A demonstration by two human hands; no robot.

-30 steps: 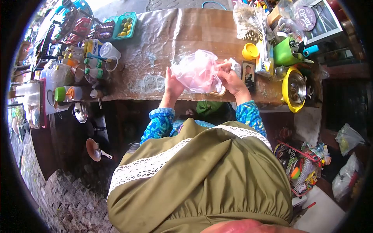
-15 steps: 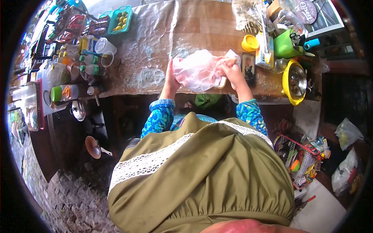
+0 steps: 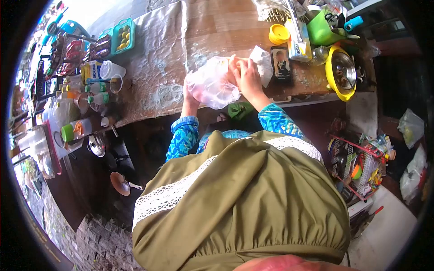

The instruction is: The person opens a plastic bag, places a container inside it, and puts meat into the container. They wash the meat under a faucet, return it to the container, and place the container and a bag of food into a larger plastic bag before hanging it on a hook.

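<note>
A thin, pale translucent plastic bag (image 3: 210,83) is spread over the table's front edge between my hands. My left hand (image 3: 190,94) grips its left side, with the fingers partly hidden behind the plastic. At the bag's right side, my right hand (image 3: 247,79) has its fingers bent and pressed onto the plastic. White crumpled plastic (image 3: 262,65) sticks out just beyond my right hand. To the right lies a black phone (image 3: 281,65) with its screen lit.
A yellow round container (image 3: 279,34) and a green holder (image 3: 323,28) stand at the back right, near a yellow basin (image 3: 332,81) with a metal bowl. At left are bottles, cups (image 3: 112,71) and a turquoise basket (image 3: 122,47) of small round fruit.
The view has shifted. My right hand has moved left across the bag, and its fingers now lie over the plastic. White plastic shows more to the right of it.
</note>
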